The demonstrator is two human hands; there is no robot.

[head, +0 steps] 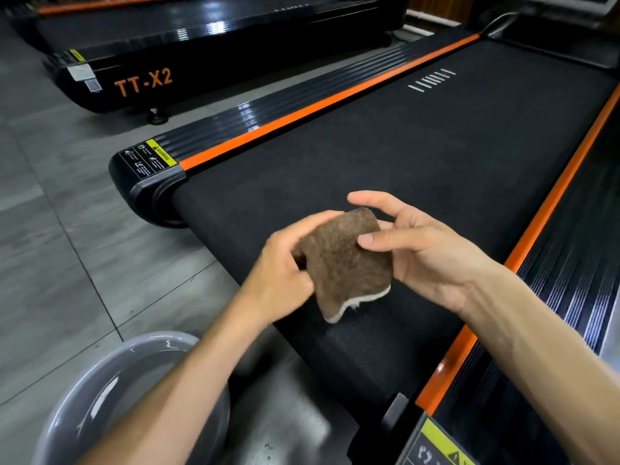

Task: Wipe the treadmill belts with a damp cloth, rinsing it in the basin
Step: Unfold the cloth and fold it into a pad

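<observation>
A brown cloth [345,263] with a pale edge hangs folded above the rear end of the black treadmill belt [419,156]. My left hand [285,263] grips its left side with curled fingers. My right hand [422,250] pinches its right side between thumb and fingers. The cloth is off the belt, held up in the air. A grey basin [100,391] with water stands on the floor at the lower left, partly hidden by my left forearm.
Orange strips and ribbed black side rails [302,105] run along both sides of the belt. A second treadmill marked TT-X2 [144,82] stands at the back left. Grey floor tiles [67,246] lie between them.
</observation>
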